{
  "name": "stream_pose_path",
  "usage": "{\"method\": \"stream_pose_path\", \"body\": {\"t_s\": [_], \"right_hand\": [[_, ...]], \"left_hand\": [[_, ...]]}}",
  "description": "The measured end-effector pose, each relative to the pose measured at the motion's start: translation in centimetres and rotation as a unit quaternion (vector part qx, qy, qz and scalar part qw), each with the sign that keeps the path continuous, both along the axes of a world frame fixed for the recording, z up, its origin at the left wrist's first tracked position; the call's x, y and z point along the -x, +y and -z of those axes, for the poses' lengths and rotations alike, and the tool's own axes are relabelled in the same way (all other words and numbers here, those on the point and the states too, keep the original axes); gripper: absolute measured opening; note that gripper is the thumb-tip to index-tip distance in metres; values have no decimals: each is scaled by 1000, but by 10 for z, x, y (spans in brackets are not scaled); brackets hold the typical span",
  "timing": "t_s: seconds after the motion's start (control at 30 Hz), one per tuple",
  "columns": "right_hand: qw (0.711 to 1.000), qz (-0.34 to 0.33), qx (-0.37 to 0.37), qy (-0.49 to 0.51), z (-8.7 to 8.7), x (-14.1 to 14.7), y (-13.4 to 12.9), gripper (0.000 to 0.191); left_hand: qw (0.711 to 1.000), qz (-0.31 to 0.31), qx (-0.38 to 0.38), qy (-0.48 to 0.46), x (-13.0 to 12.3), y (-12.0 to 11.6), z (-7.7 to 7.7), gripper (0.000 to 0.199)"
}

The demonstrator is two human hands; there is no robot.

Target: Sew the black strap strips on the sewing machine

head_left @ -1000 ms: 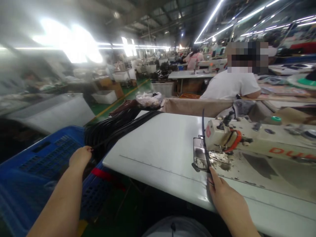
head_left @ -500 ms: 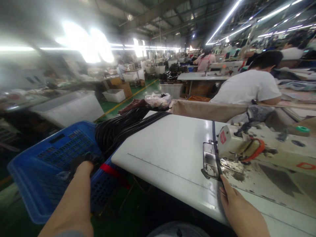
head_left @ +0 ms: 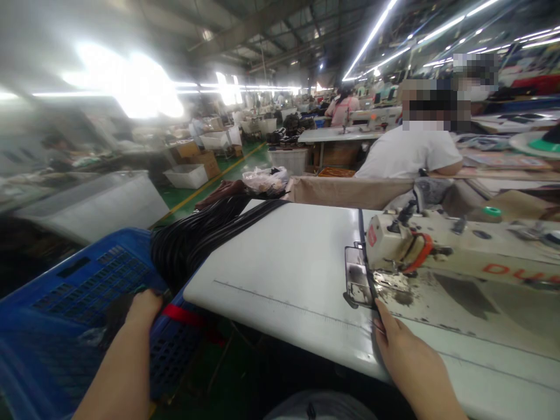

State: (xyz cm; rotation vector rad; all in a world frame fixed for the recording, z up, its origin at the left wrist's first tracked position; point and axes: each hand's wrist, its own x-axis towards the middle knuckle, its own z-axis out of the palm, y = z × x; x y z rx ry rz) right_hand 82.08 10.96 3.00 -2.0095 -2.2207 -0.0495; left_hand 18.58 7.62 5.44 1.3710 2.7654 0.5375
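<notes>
My right hand (head_left: 405, 347) is closed at the table's front, with thumb and fingers pinching a narrow black strip (head_left: 361, 227). The strip runs back past the metal plate and beside the head of a white sewing machine (head_left: 437, 245). My left hand (head_left: 146, 306) reaches into a blue plastic basket (head_left: 109, 262) at the left. Its fingers curl down among dark, blurred material (head_left: 116, 318), and what they hold is hidden. A thick bundle of long black strips (head_left: 192, 239) drapes from the table corner over the basket's far side.
The white table (head_left: 280, 256) bears a printed ruler line near its front edge. A red band (head_left: 184, 315) is on the basket's near rim. Behind the table stands a beige cloth-sided bin (head_left: 341, 191), and a person in a white shirt (head_left: 406, 154) bends beyond it. White bins (head_left: 188, 176) line the aisle.
The view has swung to the right, so the table and basket appear further left. My right hand keeps its grip on the strip by the machine. My left hand stays in the basket.
</notes>
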Motion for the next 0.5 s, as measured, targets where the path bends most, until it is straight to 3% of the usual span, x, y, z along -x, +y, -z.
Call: {"method": "stream_pose_path", "body": {"t_s": [0.1,0.23,0.33,0.5], "right_hand": [[1000,8,22,-7,-7,5,-4,49],[998,24,62,-20,-18,12,-6,53],[997,32,74,-20,-23,15,-8,53],[996,38,82,-6,-24,15,-11,55]], "left_hand": [[999,-19,9,27,-7,15,4,13],[991,61,-82,86,-46,53,14,20],[967,178,-159,86,-108,81,18,23],[907,389,-162,7,-253,105,28,30]]}}
